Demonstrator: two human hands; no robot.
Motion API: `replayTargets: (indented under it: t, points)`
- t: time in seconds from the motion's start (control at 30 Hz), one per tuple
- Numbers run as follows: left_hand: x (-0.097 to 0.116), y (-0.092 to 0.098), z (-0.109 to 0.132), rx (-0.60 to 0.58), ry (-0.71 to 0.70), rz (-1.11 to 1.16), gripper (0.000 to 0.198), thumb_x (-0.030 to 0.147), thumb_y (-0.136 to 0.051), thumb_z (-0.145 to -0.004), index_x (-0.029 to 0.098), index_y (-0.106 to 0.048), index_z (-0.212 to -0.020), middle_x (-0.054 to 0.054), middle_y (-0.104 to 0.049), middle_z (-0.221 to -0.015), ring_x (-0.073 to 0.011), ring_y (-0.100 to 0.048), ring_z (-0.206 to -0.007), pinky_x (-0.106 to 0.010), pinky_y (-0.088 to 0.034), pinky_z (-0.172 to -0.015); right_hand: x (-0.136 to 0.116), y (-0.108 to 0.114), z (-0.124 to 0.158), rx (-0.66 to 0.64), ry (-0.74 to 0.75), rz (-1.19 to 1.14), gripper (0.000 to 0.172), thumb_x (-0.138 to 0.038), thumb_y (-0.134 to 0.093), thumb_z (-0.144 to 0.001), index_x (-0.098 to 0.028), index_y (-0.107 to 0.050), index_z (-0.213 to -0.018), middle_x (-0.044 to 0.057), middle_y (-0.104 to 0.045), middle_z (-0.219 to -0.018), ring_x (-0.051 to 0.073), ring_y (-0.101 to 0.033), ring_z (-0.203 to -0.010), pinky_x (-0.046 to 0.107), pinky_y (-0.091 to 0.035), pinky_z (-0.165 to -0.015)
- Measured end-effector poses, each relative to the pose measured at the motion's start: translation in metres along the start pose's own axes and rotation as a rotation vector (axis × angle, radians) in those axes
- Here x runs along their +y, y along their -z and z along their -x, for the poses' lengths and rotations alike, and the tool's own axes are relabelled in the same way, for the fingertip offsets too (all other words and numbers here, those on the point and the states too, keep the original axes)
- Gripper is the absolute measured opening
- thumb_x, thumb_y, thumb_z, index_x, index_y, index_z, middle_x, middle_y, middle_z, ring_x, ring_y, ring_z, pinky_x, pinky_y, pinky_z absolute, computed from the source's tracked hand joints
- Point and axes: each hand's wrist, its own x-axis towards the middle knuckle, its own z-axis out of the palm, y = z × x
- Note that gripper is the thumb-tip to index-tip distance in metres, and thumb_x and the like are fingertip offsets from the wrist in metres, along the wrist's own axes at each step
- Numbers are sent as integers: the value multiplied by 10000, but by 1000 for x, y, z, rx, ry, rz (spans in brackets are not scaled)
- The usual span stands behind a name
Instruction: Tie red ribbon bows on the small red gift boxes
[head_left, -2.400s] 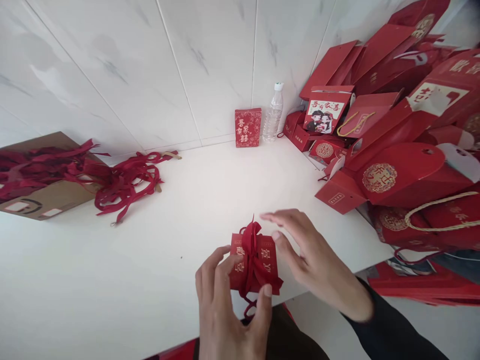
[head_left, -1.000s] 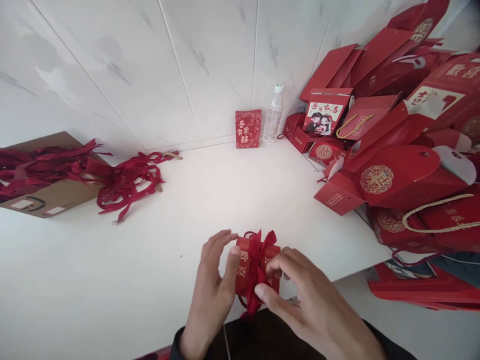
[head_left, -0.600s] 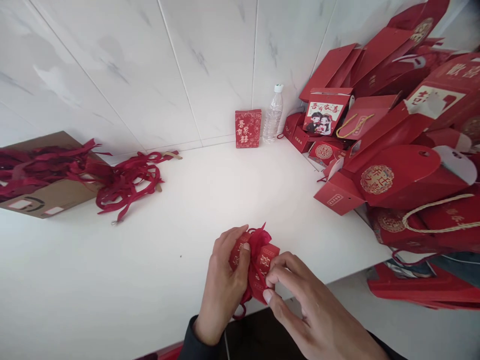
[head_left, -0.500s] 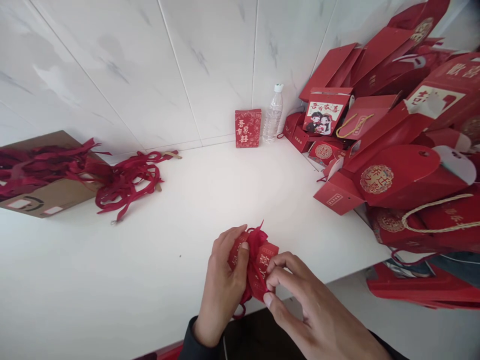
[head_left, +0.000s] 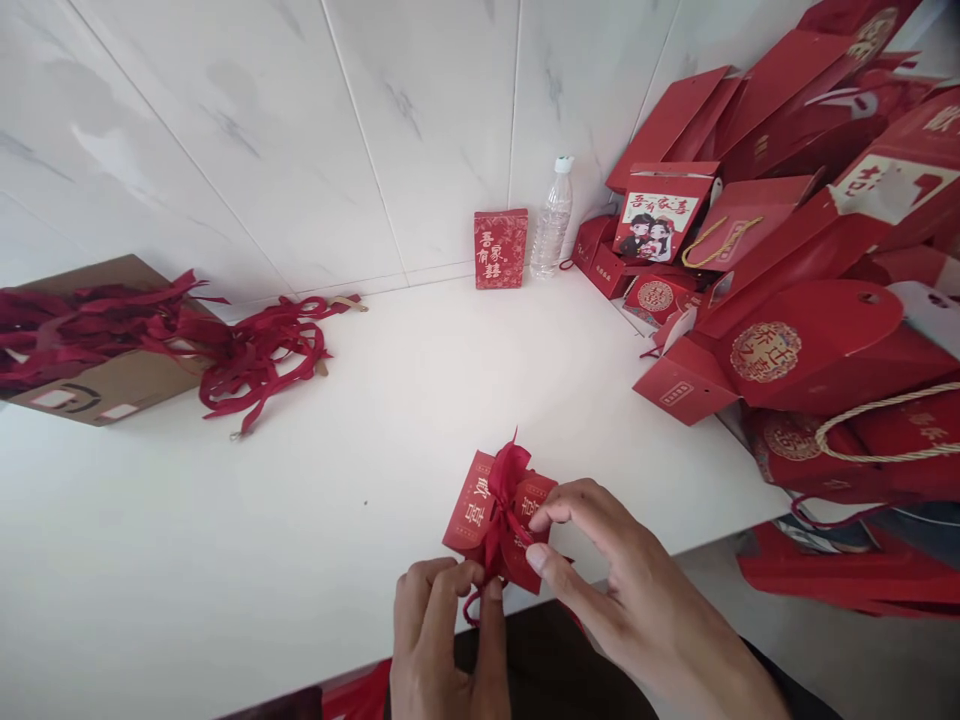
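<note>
A small red gift box [head_left: 474, 505] with gold characters lies tilted on the white table [head_left: 315, 480] near its front edge. A dark red ribbon [head_left: 504, 480] is tied across its middle. My left hand [head_left: 442, 640] is closed, pinching a ribbon end below the box. My right hand [head_left: 600, 580] pinches the ribbon at the knot on the box's right side, thumb and forefinger together.
A cardboard box [head_left: 90, 375] full of red ribbons [head_left: 255, 350] sits at the left. A red box [head_left: 499, 248] and a plastic bottle [head_left: 552, 218] stand against the tiled wall. A heap of red gift bags [head_left: 795, 280] fills the right side.
My left hand slid off the box's left side down to the ribbon end below it. The box now shows its left face, tilted. My right hand stays at the knot.
</note>
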Motion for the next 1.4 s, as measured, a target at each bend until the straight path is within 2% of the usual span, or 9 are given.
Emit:
replayTargets:
  t: [0.23, 0.43, 0.57, 0.73, 0.83, 0.9, 0.97, 1.1, 1.4]
  points:
    - [4, 13, -18, -226, 279, 368, 227, 421, -527, -957, 238, -566, -829, -10, -511, -784, -173, -467, -722, -288, -423, -669, -1, -3, -3, 35, 70, 58, 147, -311, -435, -1042, -254, -559, -988, 54, -565, -1076, 200, -597, -915, 274, -443, -537]
    - [8, 7, -23, -99, 193, 115, 215, 470, -626, -889, 256, -635, -872, -27, -544, -833, -203, -473, -786, -308, -463, -686, -3, -5, -3, 41, 42, 61, 165, -337, -417, -1049, -271, -557, -994, 30, -565, -1061, 188, -594, -880, 277, -440, -544]
    - [6, 8, -25, -162, 138, 127, 240, 424, -562, -945, 257, -655, -801, -37, -582, -858, -202, -519, -808, -323, -489, -729, -2, -4, -3, 32, 35, 63, 169, -346, -411, -1048, -277, -557, -997, 30, -559, -1066, 189, -590, -877, 274, -423, -525]
    - [-5, 14, -69, -137, 79, 84, 273, 457, -515, -958, 257, -693, -1012, -81, -646, -1129, -258, -566, -1106, -404, -483, -934, -1, -4, -5, 39, 58, 67, 170, -332, -411, -1048, -263, -555, -988, 36, -556, -1063, 184, -590, -865, 278, -436, -539]
    - [-10, 7, -107, -417, 215, 201, 363, 504, -471, -966, 257, -714, -1076, -72, -672, -1188, -269, -576, -1192, -433, -452, -1026, 0, -4, -5, 40, 71, 76, 175, -336, -405, -1050, -265, -551, -985, 37, -552, -1070, 178, -589, -841, 274, -434, -531]
    - [-11, 0, -124, -676, 311, 361, 380, 526, -491, -955, 247, -717, -1081, -59, -710, -1084, -251, -648, -1060, -392, -510, -933, 0, -5, -5, 32, 68, 77, 174, -337, -402, -1052, -267, -550, -993, 39, -551, -1079, 173, -592, -824, 270, -442, -524]
    - [-12, -8, -131, -793, 366, 518, 369, 528, -561, -923, 223, -700, -1078, -49, -715, -959, -214, -672, -861, -334, -539, -775, 1, -5, -6, 26, 62, 78, 169, -334, -402, -1053, -266, -547, -998, 43, -550, -1088, 170, -597, -818, 266, -459, -526]
    - [-13, -18, -124, -673, 406, 664, 327, 504, -657, -873, 178, -649, -899, -11, -649, -777, -115, -552, -615, -236, -466, -593, 3, -5, -6, 7, 65, 83, 142, -304, -416, -1037, -259, -537, -976, 64, -531, -1141, 183, -614, -877, 248, -466, -490]
    - [-11, -22, -120, -444, 420, 649, 276, 480, -598, -921, 210, -621, -978, -9, -658, -885, -127, -585, -727, -255, -479, -701, -2, 2, -4, -27, 74, 79, 195, -375, -436, -1044, -273, -579, -957, 61, -541, -1239, 192, -635, -918, 265, -497, -519]
